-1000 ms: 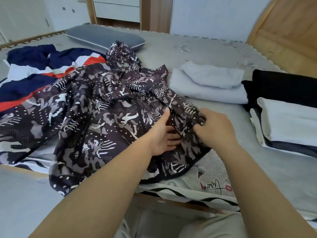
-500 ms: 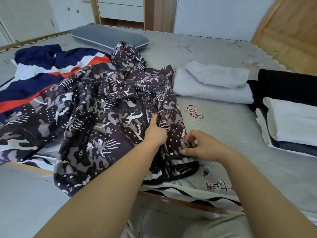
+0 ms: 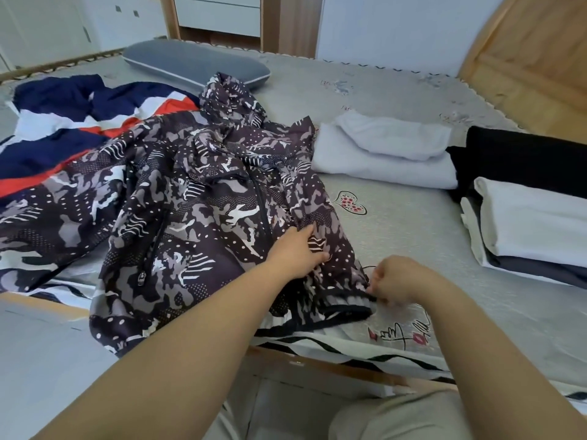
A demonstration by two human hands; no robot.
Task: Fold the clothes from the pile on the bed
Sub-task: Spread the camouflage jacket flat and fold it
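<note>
A dark camouflage-print hooded jacket lies spread on the grey bed, zipper up, hood toward the pillow. My left hand rests on its right front panel, fingers pinching the fabric beside the zipper. My right hand is closed on the jacket's ribbed hem corner at the bed's near edge. A navy, white and orange garment lies partly under the jacket at the left.
A folded white garment sits right of the jacket. A stack of folded black, white and grey clothes is at the far right. A grey pillow lies at the back. A wooden headboard stands at the right.
My right hand slid down the jacket's right edge to the hem corner and pulled it flat. My left hand shifted slightly on the front panel. The bunched fabric is smoother.
</note>
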